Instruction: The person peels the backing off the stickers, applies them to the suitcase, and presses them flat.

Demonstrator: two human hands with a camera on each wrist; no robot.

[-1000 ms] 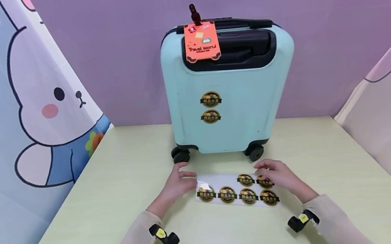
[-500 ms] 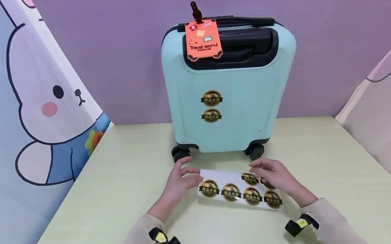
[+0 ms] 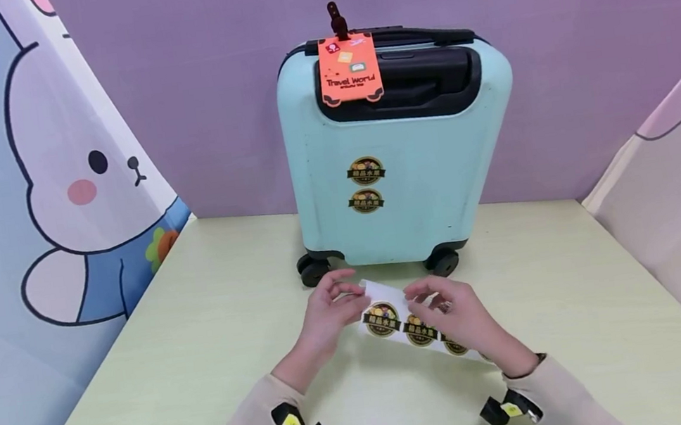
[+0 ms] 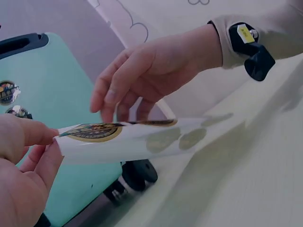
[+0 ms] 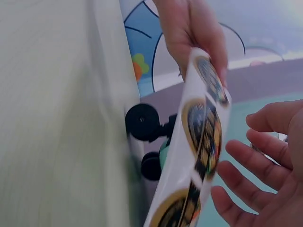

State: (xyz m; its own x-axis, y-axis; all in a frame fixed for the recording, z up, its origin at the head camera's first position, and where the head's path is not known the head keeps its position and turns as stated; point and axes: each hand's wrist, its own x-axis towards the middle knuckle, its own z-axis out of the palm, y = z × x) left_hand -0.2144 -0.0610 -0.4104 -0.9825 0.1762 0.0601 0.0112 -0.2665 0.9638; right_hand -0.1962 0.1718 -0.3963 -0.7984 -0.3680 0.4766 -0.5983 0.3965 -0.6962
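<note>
A white sheet of round black-and-gold stickers [image 3: 382, 319] slants in the air over the table. At its left end my left hand [image 3: 321, 317] pinches the edge between thumb and fingers; the left wrist view shows this grip close up. My right hand [image 3: 464, 314] hovers over the sheet's middle, hiding several stickers in the head view. In the right wrist view, the right fingers [image 5: 255, 161] are loosely bent beside the sheet and hold nothing. Beyond the hands stands a mint-green suitcase [image 3: 420, 181] bearing two similar stickers, one above the other.
An orange luggage tag [image 3: 350, 69] hangs at the suitcase's top handle. Black wheels [image 3: 442, 261] rest on the pale table [image 3: 227, 276]. A purple backdrop [image 3: 203, 80] rises behind, and a rabbit-print cloth [image 3: 72, 153] covers the left side.
The sheet has come up off the table and tilts more. My left hand has moved right and slightly up with it. My right hand has shifted left from the sheet's right end to its middle.
</note>
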